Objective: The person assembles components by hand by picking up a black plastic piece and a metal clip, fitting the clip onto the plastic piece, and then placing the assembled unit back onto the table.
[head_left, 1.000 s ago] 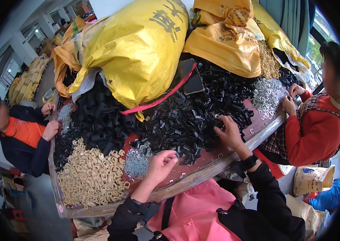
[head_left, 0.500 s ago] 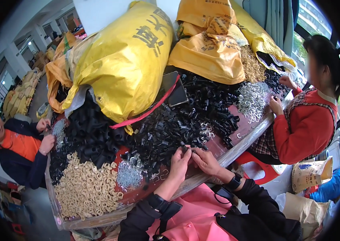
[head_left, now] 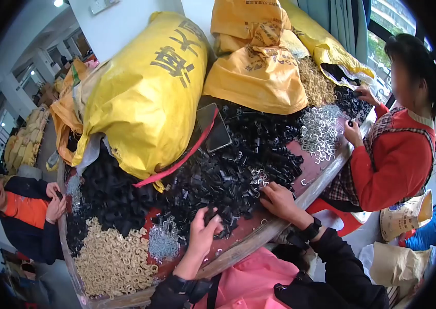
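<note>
My left hand [head_left: 202, 233] is raised over the near edge of the black pile, its fingers closed round a small black plastic part [head_left: 210, 215]. My right hand [head_left: 281, 203] reaches down to the pile beside a few silver U-shaped metal clips [head_left: 260, 179]. Its fingers are bent together, and whatever is between the tips is hidden. In front of both hands spreads a heap of black plastic pieces [head_left: 213, 177]. Left of my left hand lies a small mound of grey metal bits, perhaps screws [head_left: 164, 243], next to a pile of tan ring-shaped pieces [head_left: 112, 257].
A big yellow sack [head_left: 146, 98] and an orange sack [head_left: 259, 82] stand on the table. A dark flat tray [head_left: 217, 133] lies between them. One co-worker [head_left: 398, 149] sits at right by more silver clips [head_left: 321, 129]; another [head_left: 27, 211] sits at left.
My hands were together at one black part; now they are apart. The left has moved left with a black part, and the right has gone to the silver clips.
</note>
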Motion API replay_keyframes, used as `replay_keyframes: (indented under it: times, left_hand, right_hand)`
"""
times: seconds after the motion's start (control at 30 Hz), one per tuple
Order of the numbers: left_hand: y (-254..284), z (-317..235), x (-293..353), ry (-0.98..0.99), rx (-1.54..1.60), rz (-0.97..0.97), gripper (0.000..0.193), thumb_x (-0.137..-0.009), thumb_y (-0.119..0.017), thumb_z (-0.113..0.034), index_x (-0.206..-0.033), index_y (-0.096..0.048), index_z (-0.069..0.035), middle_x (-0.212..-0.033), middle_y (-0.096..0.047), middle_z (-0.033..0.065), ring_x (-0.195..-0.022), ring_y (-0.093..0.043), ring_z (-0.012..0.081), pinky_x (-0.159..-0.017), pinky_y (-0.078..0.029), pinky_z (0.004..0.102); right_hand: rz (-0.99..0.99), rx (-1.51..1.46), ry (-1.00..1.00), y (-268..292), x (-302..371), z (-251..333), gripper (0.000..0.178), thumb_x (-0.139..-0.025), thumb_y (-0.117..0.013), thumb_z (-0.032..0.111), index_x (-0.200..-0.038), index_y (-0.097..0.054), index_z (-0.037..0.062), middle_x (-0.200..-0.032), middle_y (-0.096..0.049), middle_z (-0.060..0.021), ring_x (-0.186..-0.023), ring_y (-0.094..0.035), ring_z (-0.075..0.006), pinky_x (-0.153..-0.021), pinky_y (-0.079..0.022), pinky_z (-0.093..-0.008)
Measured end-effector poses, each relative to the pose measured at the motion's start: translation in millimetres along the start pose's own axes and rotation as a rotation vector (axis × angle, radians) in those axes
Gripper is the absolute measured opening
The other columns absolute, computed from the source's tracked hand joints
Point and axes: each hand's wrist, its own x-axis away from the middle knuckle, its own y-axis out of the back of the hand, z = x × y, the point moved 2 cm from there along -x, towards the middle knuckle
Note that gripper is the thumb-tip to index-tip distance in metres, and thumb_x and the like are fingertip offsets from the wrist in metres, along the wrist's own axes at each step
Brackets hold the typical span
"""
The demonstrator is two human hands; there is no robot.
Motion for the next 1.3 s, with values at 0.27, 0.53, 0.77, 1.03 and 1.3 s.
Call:
replay_keyframes:
  times: [0.27, 0.53, 0.77, 1.03, 1.3]
  left_hand:
    - [88, 6, 72, -0.26, -0.624, -0.188, 0.013, -0.075, -0.058, -0.004, -0.087, -0.052, -0.005, -0.071, -0.055, 0.0083, -0.06, -0.056, 0.0189, -0.052, -0.043, 0.028]
    - [104, 4, 95, -0.407, -1.019, -0.098, 0.018, -0.068, -0.063, -0.005, -0.084, -0.054, -0.003, -0.073, -0.057, 0.0126, -0.066, -0.058, 0.0277, -0.058, -0.045, 0.0329]
    - [118, 9, 99, -0.334, -0.774, -0.16, 0.018, -0.068, -0.064, -0.007, -0.083, -0.055, -0.002, -0.074, -0.058, 0.0127, -0.068, -0.058, 0.0284, -0.059, -0.045, 0.033]
    - [121, 21, 101, -0.321, -0.736, -0.216, 0.02, -0.067, -0.065, -0.01, -0.084, -0.056, -0.003, -0.076, -0.057, 0.0121, -0.069, -0.057, 0.0291, -0.06, -0.045, 0.034]
    - [102, 6, 99, -0.502, -0.893, -0.26, 0.018, -0.068, -0.064, -0.008, -0.084, -0.057, -0.004, -0.076, -0.056, 0.01, -0.07, -0.057, 0.0265, -0.063, -0.045, 0.032]
  right_hand:
    - [0.106, -0.31, 0.15, -16, -2, 69, 0.018, -0.07, -0.058, 0.009, -0.086, -0.056, 0.0041, -0.074, -0.051, -0.0123, -0.066, -0.053, -0.0301, -0.058, -0.044, -0.0378]
    - [0.33, -0.272, 0.539, -75, -7, 159, 0.012, -0.072, -0.055, 0.011, -0.082, -0.055, 0.0042, -0.073, -0.051, -0.0105, -0.062, -0.055, -0.028, -0.056, -0.046, -0.0365]
    - [0.354, -0.06, 0.796, -94, -18, 182, 0.009, -0.069, -0.052, 0.014, -0.076, -0.051, 0.008, -0.074, -0.049, -0.007, -0.064, -0.057, -0.023, -0.058, -0.047, -0.0351]
    - [0.411, -0.051, 0.944, -89, -20, 187, 0.01, -0.069, -0.05, 0.014, -0.077, -0.049, 0.0082, -0.074, -0.048, -0.0065, -0.064, -0.057, -0.0213, -0.06, -0.047, -0.0337]
    - [0.695, -0.591, 0.438, -93, -19, 189, 0.009, -0.079, -0.053, 0.009, -0.087, -0.05, 0.0057, -0.077, -0.052, -0.0072, -0.06, -0.051, -0.0134, -0.052, -0.04, -0.0218]
